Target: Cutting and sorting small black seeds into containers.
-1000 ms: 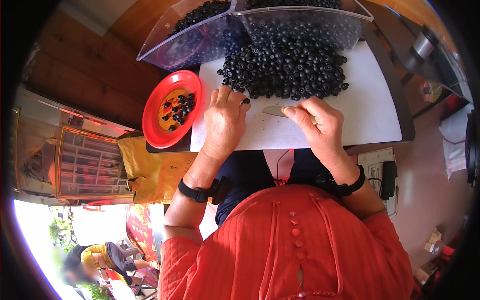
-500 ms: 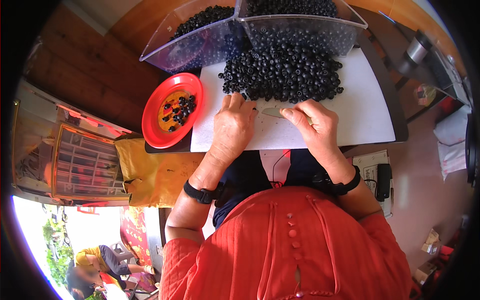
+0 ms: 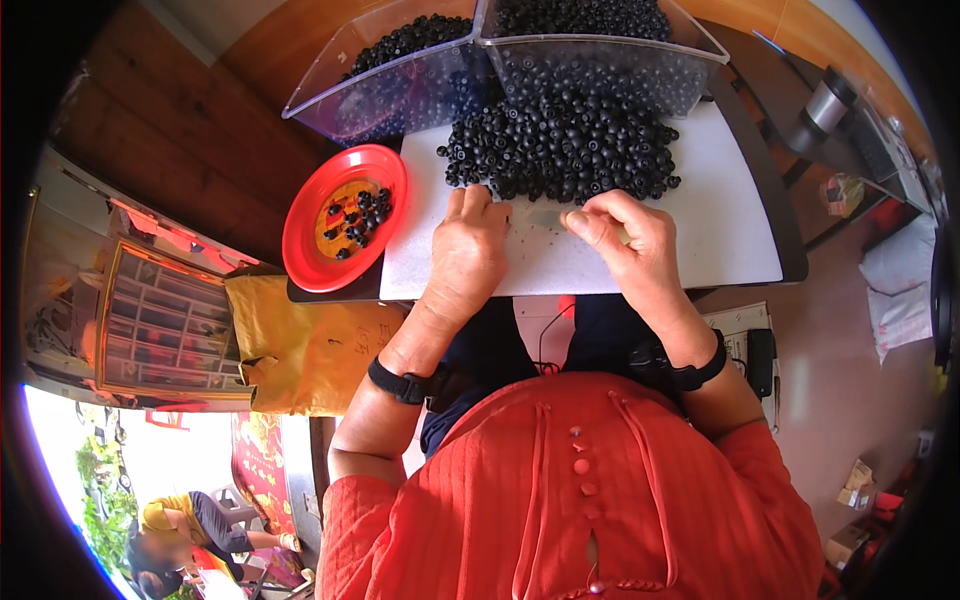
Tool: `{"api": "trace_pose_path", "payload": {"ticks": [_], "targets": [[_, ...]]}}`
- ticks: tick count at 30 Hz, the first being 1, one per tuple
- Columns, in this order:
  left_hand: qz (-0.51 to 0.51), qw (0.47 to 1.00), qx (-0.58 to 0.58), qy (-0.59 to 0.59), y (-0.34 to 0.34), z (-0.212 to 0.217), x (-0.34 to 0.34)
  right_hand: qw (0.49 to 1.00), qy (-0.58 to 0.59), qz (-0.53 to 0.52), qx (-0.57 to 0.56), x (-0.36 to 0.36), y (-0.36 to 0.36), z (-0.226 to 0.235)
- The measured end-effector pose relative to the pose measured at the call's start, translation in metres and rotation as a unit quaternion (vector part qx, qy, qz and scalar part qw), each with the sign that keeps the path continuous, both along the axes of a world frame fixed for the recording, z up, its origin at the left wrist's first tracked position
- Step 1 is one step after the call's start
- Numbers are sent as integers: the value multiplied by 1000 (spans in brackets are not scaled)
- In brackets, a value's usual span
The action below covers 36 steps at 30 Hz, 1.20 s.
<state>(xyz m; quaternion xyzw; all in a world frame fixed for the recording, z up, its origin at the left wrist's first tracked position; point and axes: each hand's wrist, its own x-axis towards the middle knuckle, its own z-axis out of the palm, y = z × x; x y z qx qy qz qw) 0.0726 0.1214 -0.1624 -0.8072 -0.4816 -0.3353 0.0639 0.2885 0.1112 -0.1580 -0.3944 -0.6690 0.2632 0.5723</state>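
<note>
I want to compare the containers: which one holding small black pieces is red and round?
The red plate, left of the left hand. It is shallow and holds few pieces; the two clear bins at the white board's far edge are angular and full.

A yellow bag (image 3: 300, 350) hangs beside the table; a metal cylinder (image 3: 826, 103) and a black device (image 3: 761, 362) sit right.

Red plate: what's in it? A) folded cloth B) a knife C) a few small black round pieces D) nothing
C: the red plate, left of the white work surface, holds a handful of small black round pieces like those in the big pile ahead of the left hand and right hand.
</note>
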Motion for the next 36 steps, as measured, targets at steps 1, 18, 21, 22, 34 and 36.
{"api": "trace_pose_path", "payload": {"ticks": [1,18,21,22,34,36], "targets": [[-17,999,15,-43,1,-1,-2,1000,0,0,0,-2,0,-1],[-162,653,-386,-631,-26,2,7,996,-71,-41,-33,-5,4,-6],[-167,661,-378,-626,-26,0,8,996,-76,-45,-22,-6,4,-8],[-176,670,-371,-618,-26,-1,8,996,-75,-45,-22,-6,4,-9],[-188,709,-334,-591,-27,-4,11,993,-103,-51,-1,-5,5,-11],[-187,708,-334,-593,-27,-3,11,994,-102,-49,1,-5,5,-10]]}}
